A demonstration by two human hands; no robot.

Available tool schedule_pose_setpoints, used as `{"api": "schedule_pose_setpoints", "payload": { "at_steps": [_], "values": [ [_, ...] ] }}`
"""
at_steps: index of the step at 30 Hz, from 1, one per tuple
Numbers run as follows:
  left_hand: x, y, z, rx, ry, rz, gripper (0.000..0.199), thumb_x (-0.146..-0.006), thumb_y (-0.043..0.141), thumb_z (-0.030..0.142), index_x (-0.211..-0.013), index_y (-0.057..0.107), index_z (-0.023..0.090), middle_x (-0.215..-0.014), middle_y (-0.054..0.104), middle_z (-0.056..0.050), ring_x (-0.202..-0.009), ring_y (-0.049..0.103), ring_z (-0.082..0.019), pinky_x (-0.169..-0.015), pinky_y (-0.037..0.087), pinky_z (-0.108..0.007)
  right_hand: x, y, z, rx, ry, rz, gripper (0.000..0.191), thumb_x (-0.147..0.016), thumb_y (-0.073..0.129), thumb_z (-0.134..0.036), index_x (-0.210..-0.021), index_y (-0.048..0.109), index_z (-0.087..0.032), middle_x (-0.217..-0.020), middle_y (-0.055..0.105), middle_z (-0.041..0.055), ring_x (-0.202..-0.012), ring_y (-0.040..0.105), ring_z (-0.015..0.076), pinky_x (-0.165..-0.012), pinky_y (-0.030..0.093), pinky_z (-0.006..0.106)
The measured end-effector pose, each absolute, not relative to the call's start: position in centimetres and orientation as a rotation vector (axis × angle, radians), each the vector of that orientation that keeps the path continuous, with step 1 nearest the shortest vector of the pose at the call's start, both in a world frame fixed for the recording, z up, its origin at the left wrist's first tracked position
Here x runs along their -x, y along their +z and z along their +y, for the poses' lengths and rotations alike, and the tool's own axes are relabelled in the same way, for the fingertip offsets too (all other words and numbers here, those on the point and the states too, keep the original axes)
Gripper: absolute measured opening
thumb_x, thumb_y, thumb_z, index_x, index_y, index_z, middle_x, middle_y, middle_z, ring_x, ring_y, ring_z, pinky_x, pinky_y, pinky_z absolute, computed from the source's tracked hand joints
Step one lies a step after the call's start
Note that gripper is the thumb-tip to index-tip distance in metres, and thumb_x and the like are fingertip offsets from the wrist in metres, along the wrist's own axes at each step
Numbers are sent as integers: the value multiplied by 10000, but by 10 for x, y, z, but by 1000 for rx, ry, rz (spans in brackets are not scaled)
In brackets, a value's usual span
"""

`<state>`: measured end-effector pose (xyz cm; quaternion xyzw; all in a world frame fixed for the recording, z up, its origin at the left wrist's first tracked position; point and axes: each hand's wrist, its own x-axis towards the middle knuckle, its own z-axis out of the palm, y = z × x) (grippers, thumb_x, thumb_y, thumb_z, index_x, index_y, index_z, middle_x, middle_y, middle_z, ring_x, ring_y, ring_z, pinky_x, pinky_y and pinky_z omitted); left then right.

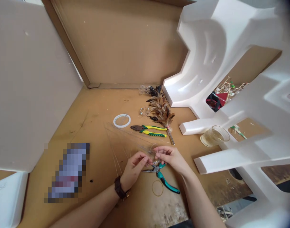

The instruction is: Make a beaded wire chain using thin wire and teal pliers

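Observation:
My left hand [137,164], with a dark watch [120,188] at its wrist, is closed in a pinch at the table's middle. Facing it, the fingertips of my right hand [169,156] pinch a thin wire [153,146], which curves in a loop between the hands. Whether the left fingers hold the same wire is too fine to see. Right below my hands lie teal-handled long-nose pliers [167,183], partly covered by them. Small clear beads [156,162] seem to sit by the pliers' jaws. Several straight thin wires [115,158] stretch across the table left of my hands.
Yellow-green pliers [154,129], a white ring-shaped roll [121,120] and a feather duster [160,109] lie beyond my hands. A thin ring [157,188] lies nearer. A glass [214,136] stands right, among white foam pieces [218,164]. A pixelated object [69,171] lies left.

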<state>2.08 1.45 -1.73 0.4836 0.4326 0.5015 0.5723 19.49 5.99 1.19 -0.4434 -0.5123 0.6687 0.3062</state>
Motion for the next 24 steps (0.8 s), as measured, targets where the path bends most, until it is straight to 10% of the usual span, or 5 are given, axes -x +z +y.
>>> {"api": "schedule_pose_setpoints", "payload": {
  "at_steps": [7,24],
  "values": [
    [-20,-20,16,-974,1124,871,249,-841,509,305,-1067,488,202,-890,630,-36,-564,632,-119,-533,477,-245,-192,10,58,1109,1857,-1333,279,-737,628,-381,-905,622,-157,-663,622,-3,-463,480,52,-441,339,186],
    [-20,-20,22,-823,1067,947,204,-829,513,359,-809,434,173,-646,621,25,-380,566,-76,-344,325,-141,-186,7,58,1212,1901,-1320,297,-731,614,-438,-744,501,-163,-628,647,-2,-332,498,61,-326,287,164]
  ]
}}
